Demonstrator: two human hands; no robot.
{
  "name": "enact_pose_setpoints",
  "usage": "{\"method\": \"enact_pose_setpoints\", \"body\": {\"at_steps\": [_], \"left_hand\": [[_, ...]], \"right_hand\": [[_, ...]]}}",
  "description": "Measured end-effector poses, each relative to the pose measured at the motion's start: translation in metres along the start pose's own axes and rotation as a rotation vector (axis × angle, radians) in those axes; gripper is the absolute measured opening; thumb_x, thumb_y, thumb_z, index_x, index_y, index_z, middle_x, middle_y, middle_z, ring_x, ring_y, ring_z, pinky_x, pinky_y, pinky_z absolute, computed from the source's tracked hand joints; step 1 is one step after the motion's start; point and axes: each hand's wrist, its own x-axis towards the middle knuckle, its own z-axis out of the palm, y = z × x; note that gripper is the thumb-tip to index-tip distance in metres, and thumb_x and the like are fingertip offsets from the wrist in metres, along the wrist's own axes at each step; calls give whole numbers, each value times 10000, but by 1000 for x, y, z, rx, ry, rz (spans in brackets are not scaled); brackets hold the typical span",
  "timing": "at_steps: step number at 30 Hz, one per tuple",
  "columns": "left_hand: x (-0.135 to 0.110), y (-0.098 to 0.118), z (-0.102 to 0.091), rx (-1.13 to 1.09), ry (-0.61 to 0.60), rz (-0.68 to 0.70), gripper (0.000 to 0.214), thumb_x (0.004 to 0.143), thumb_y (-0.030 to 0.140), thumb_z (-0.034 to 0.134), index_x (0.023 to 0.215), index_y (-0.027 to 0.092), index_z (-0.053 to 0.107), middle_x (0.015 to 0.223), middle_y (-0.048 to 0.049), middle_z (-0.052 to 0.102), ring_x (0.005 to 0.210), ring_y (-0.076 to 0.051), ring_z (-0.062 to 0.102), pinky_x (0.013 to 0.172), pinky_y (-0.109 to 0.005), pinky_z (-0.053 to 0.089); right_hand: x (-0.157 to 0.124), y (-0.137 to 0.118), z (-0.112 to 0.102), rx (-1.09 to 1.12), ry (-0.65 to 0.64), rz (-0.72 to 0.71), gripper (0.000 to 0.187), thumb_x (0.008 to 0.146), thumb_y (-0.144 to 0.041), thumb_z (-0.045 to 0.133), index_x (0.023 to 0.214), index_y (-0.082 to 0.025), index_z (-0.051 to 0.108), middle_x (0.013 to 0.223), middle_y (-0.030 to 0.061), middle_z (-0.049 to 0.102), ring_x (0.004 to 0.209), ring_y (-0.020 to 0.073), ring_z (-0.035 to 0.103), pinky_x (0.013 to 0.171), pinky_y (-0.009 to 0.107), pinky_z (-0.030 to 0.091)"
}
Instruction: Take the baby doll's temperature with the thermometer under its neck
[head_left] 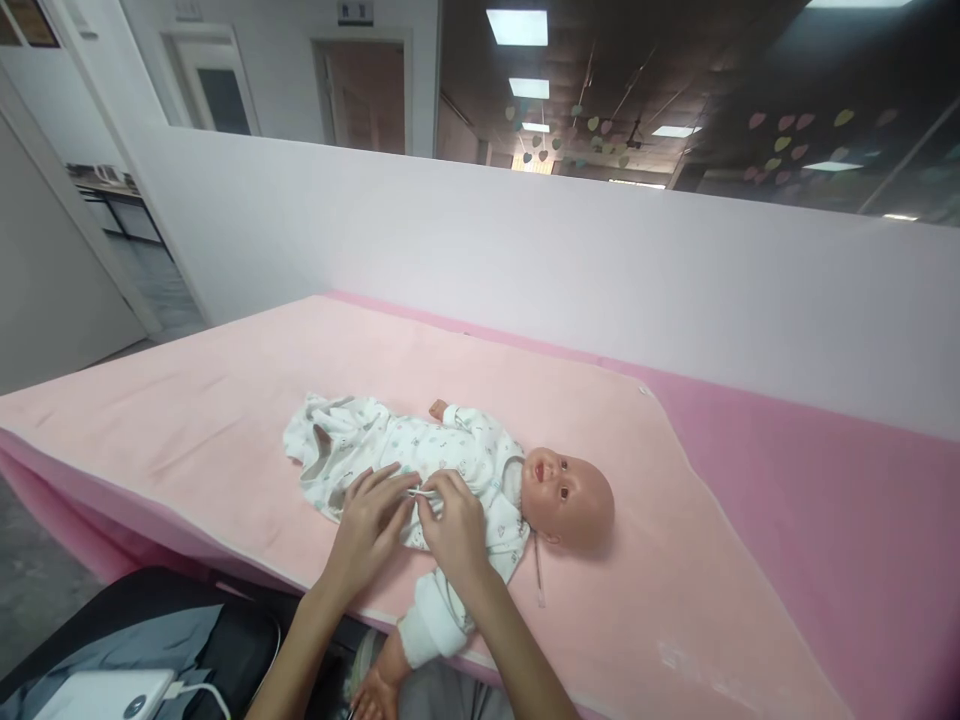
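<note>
A baby doll (576,505) lies on its back, its head to the right, in a white printed garment (457,450). Over the front of the garment, my left hand (371,515) pinches one part of a thin white tie (422,491). My right hand (457,525) grips the same tie from the other side, thumb and fingers pressed together. Whether the tie is knotted I cannot tell, as fingers cover part of it. One doll arm, with a thick white cuff (435,620), hangs towards me over the table edge.
A pink-covered table (225,410) carries the doll. A thin stick-like item (539,575) lies by the doll's head. At lower left, a white device (109,695) with a cable rests on a black chair (225,640). A white wall (525,260) stands behind.
</note>
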Motion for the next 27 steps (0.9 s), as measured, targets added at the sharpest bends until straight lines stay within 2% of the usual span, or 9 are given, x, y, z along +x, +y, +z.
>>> {"method": "enact_pose_setpoints", "body": {"at_steps": [4, 8, 18, 22, 27], "left_hand": [[3, 2, 2, 28, 18, 26, 260, 892, 278, 402, 1069, 246, 591, 1128, -41, 630, 1127, -240, 496, 997, -459, 288], [8, 3, 4, 43, 30, 44, 225, 895, 220, 396, 1011, 220, 589, 1065, -56, 636, 1071, -223, 518, 1001, -440, 282], [12, -7, -10, -113, -147, -4, 229, 903, 274, 394, 1059, 235, 556, 1079, -51, 603, 1066, -223, 511, 959, -434, 314], [8, -12, -11, -158, -125, 8, 239, 900, 251, 387, 1025, 246, 592, 1039, -39, 620, 1091, -226, 509, 963, -426, 321], [6, -8, -5, -184, -71, -48, 226, 900, 315, 383, 938, 224, 586, 1001, -43, 630, 1026, -235, 535, 941, -436, 336]], "right_hand": [[0, 2, 2, 97, 54, 31, 87, 764, -160, 511, 800, -215, 568, 821, 15, 631, 773, 159, 606, 658, 242, 467], [-1, 3, 5, 83, 84, 52, 87, 802, -183, 494, 792, -212, 575, 783, 15, 634, 710, 147, 599, 605, 228, 448], [-1, -5, 3, 12, 75, 107, 136, 864, -244, 473, 820, -205, 595, 775, 10, 654, 614, 115, 574, 566, 207, 405], [-2, -6, 5, -15, 78, 108, 129, 853, -233, 483, 805, -201, 598, 776, 15, 652, 628, 120, 579, 582, 209, 408], [-3, -4, 8, -73, 81, 79, 139, 850, -242, 481, 808, -197, 605, 772, 28, 652, 701, 147, 603, 631, 228, 437]]}}
